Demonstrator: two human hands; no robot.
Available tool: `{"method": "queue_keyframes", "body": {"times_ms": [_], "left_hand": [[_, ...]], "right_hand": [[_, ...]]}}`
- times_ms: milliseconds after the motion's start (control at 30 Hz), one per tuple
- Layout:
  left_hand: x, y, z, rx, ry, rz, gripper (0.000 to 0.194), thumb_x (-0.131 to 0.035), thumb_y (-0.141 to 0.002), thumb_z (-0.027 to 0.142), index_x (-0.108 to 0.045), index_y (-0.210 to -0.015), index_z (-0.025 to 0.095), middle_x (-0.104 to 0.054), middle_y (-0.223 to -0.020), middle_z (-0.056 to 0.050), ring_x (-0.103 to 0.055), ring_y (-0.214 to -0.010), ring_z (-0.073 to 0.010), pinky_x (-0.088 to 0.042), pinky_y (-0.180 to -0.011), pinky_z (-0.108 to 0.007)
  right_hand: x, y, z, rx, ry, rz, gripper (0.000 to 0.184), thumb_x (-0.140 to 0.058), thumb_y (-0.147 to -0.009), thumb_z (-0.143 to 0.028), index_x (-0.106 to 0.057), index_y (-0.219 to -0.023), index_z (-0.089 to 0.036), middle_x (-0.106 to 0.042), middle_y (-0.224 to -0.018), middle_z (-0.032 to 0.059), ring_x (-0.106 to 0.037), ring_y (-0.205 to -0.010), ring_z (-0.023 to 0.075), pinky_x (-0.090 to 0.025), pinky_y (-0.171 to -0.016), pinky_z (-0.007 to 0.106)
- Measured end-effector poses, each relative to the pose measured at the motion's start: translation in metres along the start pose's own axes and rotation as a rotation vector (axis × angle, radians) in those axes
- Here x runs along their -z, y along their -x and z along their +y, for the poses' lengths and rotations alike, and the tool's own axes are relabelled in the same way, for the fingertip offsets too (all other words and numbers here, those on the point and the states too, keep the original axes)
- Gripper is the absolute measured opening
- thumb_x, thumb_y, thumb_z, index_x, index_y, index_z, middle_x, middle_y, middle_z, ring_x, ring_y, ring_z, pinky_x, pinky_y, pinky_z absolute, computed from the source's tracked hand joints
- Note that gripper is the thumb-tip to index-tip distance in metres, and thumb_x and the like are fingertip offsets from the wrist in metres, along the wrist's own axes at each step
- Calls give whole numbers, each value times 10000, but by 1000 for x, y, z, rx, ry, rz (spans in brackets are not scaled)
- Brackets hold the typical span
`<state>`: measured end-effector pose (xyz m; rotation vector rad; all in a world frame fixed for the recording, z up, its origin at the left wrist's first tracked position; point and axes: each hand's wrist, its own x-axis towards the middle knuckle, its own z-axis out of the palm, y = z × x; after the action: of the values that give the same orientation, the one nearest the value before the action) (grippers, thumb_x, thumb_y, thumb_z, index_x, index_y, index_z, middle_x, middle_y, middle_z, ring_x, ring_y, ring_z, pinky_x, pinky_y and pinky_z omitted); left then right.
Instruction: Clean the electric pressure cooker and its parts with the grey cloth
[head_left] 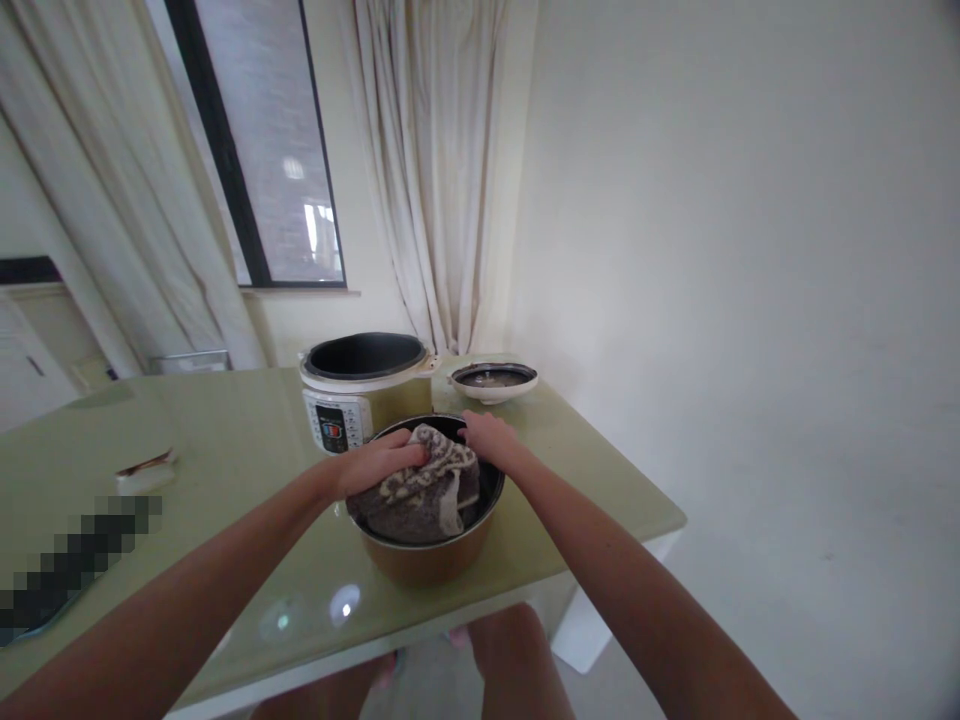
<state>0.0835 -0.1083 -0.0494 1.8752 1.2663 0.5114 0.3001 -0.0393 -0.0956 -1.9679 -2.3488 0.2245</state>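
A round inner pot (427, 565), dark inside and brownish outside, stands near the front of the table. A patterned grey-and-cream cloth (427, 500) lies bunched in the pot's opening. My left hand (382, 465) is closed on the cloth at the pot's left side, thumb on top. At the far right rim, my right hand (487, 438) grips the edge of the pot, its fingertips partly inside. Behind the pot sits a white-and-gold rice cooker (337, 420), uncovered, with a control panel on its front.
A round lid-like piece (491, 392) lies right of the cooker, underside up. A small white packet (146, 472) and a pixelated dark object (75, 570) are on the left of the glossy green table (247, 430). The wall (735, 300) stands at the right, with curtains (442, 170) behind.
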Motion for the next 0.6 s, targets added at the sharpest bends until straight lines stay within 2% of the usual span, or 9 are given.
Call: {"method": "queue_keyframes", "body": {"times_ms": [100,233,367,467,600], "left_hand": [[8,3,9,-73,-157,-55,439,-563,-808,565,-737,-977,199,-803,-1078,-45,-707,-1068,-307,-566,-946,-368],[6,4,11,-88,-383,-62,423,-519,-851,566,-710,-850,189,-778,-905,-48,-704,-904,-277,-562,-797,-333],[0,8,6,-87,-434,-64,459,-499,-877,600,-700,-798,195,-758,-851,-51,-692,-843,-262,-543,-755,-322],[-1,15,5,-96,-437,-78,493,-496,-892,621,-725,-834,189,-764,-881,-66,-692,-845,-262,-546,-783,-327],[4,30,7,-155,-414,-135,505,-553,-904,645,-764,-1009,199,-776,-998,-69,-699,-951,-270,-549,-919,-335]], "right_hand": [[0,1,0,-9,-10,6,310,-533,-1069,-402,-632,-1331,-272,-731,-1327,160,-725,-1221,326,-574,-936,427],[-2,2,1,-11,-15,17,307,-538,-1065,-400,-640,-1327,-277,-738,-1311,153,-730,-1208,319,-572,-940,422],[-3,1,2,-6,-8,23,316,-523,-1067,-401,-644,-1322,-259,-737,-1311,162,-732,-1204,337,-580,-934,440],[-3,1,1,-4,-4,19,314,-516,-1071,-406,-648,-1314,-256,-740,-1308,166,-736,-1198,336,-584,-929,440],[-2,1,0,2,-2,19,311,-521,-1072,-408,-648,-1314,-258,-743,-1305,162,-736,-1200,337,-584,-931,437]]}}
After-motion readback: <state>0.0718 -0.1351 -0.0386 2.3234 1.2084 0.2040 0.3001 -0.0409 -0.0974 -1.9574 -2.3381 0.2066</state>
